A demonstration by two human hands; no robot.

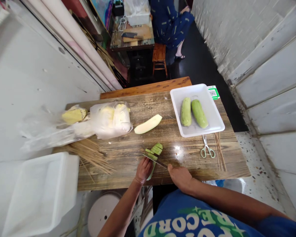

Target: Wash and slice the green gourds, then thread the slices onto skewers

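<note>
Slicing green squash (157, 149) on the surface (128, 149).
Your right hand (181, 177) clasps the knife (160, 162); your left hand (143, 170) pinches the squash.

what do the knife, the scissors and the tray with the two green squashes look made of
Knife: likely steel, going by its thin, greyish blade; the handle's material is hidden by the right hand.
Scissors: silvery blades suggest metal; the pale green handles are probably plastic.
Tray: probably moulded plastic, white and smooth, judging by its rounded corners and even rim.
</note>
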